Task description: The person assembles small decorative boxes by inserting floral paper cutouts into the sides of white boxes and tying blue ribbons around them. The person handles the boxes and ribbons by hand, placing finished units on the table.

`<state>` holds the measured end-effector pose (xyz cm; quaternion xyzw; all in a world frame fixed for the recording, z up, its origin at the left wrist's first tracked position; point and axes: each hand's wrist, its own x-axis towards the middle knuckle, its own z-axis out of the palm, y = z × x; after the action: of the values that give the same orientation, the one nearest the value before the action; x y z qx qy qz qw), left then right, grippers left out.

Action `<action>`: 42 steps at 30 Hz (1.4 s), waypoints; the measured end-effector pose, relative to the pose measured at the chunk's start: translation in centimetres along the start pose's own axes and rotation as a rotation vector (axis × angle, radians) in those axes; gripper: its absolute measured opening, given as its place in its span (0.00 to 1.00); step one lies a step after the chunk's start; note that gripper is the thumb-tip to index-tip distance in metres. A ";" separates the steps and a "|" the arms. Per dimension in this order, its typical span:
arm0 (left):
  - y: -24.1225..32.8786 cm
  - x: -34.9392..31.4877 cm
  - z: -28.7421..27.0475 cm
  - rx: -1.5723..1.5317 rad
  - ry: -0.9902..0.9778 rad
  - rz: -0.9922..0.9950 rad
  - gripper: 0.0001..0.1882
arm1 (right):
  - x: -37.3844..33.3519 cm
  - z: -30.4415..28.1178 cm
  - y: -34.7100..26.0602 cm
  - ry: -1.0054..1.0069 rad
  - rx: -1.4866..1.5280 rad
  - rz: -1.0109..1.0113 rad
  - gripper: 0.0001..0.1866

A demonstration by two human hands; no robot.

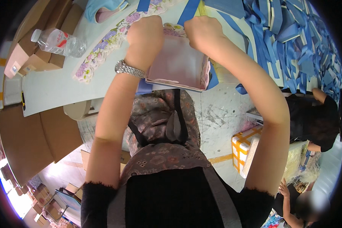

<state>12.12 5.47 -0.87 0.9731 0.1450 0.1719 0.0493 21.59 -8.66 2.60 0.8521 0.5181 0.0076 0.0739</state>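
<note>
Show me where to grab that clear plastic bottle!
Probably around its middle, by the red-and-white label, coming from the right. The bottle is wide and rounded there, its white cap is small, and cardboard boxes crowd its left.

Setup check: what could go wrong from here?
1. The floral-edged box sits right at the near edge of the table; a tug toward the body might tip it off.
2. Blue ribbon shows beside the box, so it could snag if the box shifts.
3. The metal watch on the left wrist is close to the floral strip and might catch its cut edge.
</note>
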 end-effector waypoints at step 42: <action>-2.2 -8.9 -1.1 -1.760 -0.395 -0.174 0.49 | -14.9 7.8 -3.1 0.136 1.090 0.105 0.39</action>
<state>3.18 4.92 -3.00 0.5812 0.0232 0.0463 0.8121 12.68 -21.38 -4.61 0.7894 0.4074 -0.2031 -0.4120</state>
